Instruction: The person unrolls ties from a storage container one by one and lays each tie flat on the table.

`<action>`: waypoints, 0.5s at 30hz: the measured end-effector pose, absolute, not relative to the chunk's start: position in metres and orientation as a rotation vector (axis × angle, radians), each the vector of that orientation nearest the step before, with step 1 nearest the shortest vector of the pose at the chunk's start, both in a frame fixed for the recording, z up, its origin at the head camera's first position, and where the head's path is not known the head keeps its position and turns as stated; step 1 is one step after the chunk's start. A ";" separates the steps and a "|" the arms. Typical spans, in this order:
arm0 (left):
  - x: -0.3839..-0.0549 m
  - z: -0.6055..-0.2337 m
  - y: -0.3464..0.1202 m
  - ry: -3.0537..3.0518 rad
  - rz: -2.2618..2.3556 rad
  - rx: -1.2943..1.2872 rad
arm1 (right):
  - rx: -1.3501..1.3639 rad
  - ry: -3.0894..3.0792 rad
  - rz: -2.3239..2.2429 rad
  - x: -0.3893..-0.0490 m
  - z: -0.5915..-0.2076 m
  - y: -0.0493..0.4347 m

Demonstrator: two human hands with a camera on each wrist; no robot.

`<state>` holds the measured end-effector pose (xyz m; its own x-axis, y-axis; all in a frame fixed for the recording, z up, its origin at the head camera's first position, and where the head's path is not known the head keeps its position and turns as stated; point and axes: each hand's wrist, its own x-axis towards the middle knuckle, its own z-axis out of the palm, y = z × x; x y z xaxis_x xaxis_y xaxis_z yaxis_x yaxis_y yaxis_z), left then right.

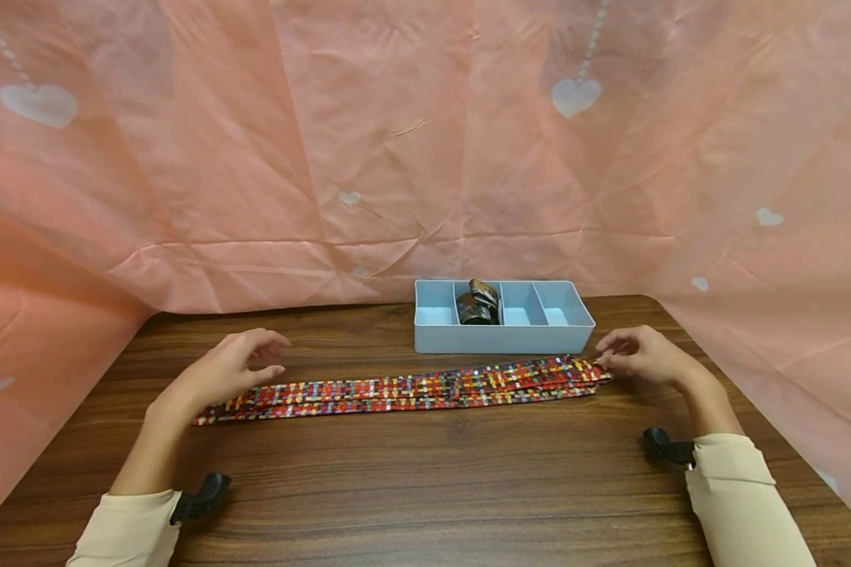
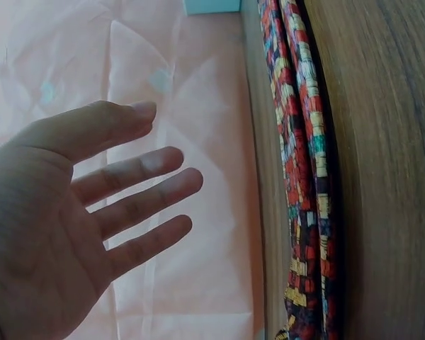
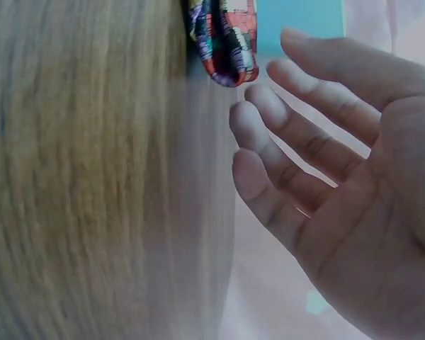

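Note:
A long strip of folded cloth (image 1: 397, 394) with a red, yellow and blue checked pattern lies across the wooden table. My left hand (image 1: 230, 364) hovers above its left end, fingers loosely bent and holding nothing. In the left wrist view the left hand (image 2: 78, 191) has its fingers spread, apart from the folded cloth (image 2: 304, 156). By the strip's right end is my right hand (image 1: 641, 354), its fingertips close to the fold. The right wrist view shows the right hand (image 3: 333, 156) with relaxed fingers and nothing in them, beside the cloth's looped end (image 3: 227, 57).
Behind the cloth stands a light blue divided box (image 1: 503, 340) with several compartments. One compartment holds dark brown, glossy rolled items (image 1: 477, 307). A pink curtain (image 1: 397, 157) with white hearts encloses the wooden table (image 1: 425, 488) at the back and sides.

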<state>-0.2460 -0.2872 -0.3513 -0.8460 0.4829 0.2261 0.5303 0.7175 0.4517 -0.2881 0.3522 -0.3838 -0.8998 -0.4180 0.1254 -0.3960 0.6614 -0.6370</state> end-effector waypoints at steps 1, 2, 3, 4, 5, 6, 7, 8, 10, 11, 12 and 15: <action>-0.246 -0.351 -0.286 -2.827 -0.772 -0.823 | -0.708 2.875 -1.034 -0.288 -0.383 0.351; -0.246 -0.351 -0.285 -2.830 -0.758 -0.812 | -0.713 2.911 -0.995 -0.287 -0.382 0.350; -0.245 -0.351 -0.284 -2.834 -0.748 -0.799 | -0.717 2.950 -0.945 -0.287 -0.380 0.349; -0.245 -0.351 -0.284 -2.838 -0.741 -0.787 | -0.712 2.986 -0.899 -0.286 -0.378 0.347; -0.245 -0.351 -0.283 -2.840 -0.736 -0.780 | -0.704 3.021 -0.850 -0.285 -0.377 0.345; -0.245 -0.351 -0.282 -2.841 -0.727 -0.775 | -0.695 3.045 -0.817 -0.284 -0.375 0.343; -0.245 -0.351 -0.281 -2.842 -0.719 -0.772 | -0.692 3.069 -0.784 -0.283 -0.373 0.342; -0.245 -0.351 -0.280 -2.843 -0.711 -0.770 | -0.689 3.088 -0.762 -0.282 -0.371 0.340; -0.246 -0.351 -0.278 -2.837 -0.689 -0.769 | -0.689 3.113 -0.734 -0.281 -0.367 0.336; -0.247 -0.352 -0.277 -2.832 -0.680 -0.770 | -0.694 3.119 -0.724 -0.280 -0.365 0.335; -0.247 -0.352 -0.275 -2.829 -0.674 -0.771 | -0.700 3.123 -0.717 -0.280 -0.363 0.333; -0.249 -0.352 -0.270 -2.826 -0.663 -0.767 | -0.727 3.129 -0.713 -0.279 -0.359 0.329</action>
<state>-0.2487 -0.2705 -0.3524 -0.8603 0.4479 0.2433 0.5094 0.7729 0.3784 -0.2792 0.3292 -0.3587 -0.8919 -0.3860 0.2358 -0.4500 0.8096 -0.3770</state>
